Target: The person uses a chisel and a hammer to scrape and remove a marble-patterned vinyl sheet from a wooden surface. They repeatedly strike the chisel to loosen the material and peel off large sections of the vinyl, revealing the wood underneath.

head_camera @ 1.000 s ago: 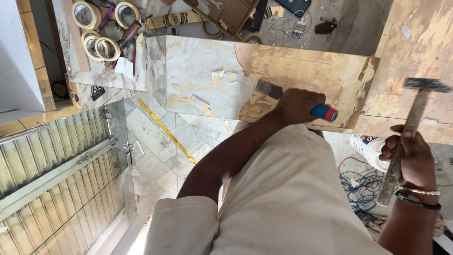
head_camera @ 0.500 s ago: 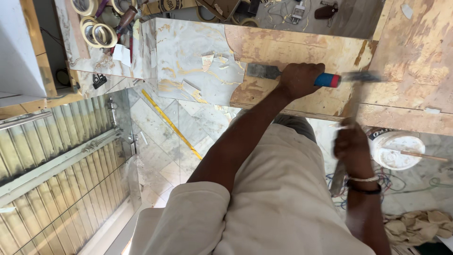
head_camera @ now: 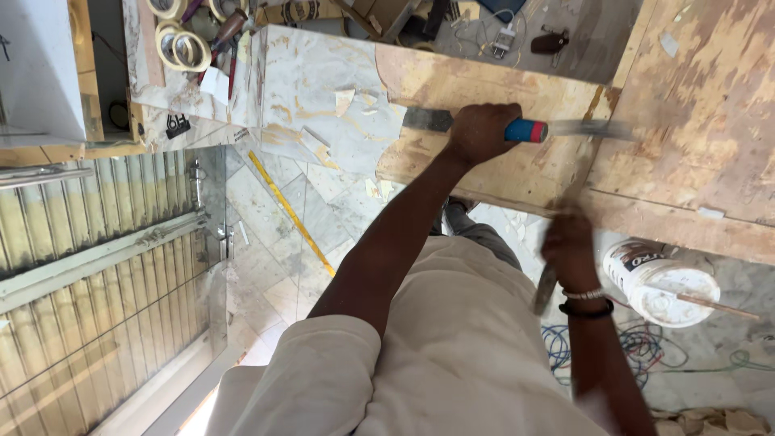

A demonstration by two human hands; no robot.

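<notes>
Head view, left hand [head_camera: 483,132]: clenched around the blue-and-red handle of a chisel [head_camera: 452,123], blade flat on the board and pointing left.
Chisel position: at the ragged edge where the marble-pattern laminate [head_camera: 319,89] meets the bare plywood [head_camera: 500,161].
Right hand [head_camera: 569,242]: blurred, clenched on a hammer [head_camera: 565,206], its shaft rising to a head blurred just right of the chisel's handle end.
Bench [head_camera: 702,121]: worn plywood, far right.
Tape rolls [head_camera: 182,47]: far left.
White bucket [head_camera: 660,278]: on the floor, right.
Yellow tape measure [head_camera: 291,214]: on the tiled floor.
</notes>
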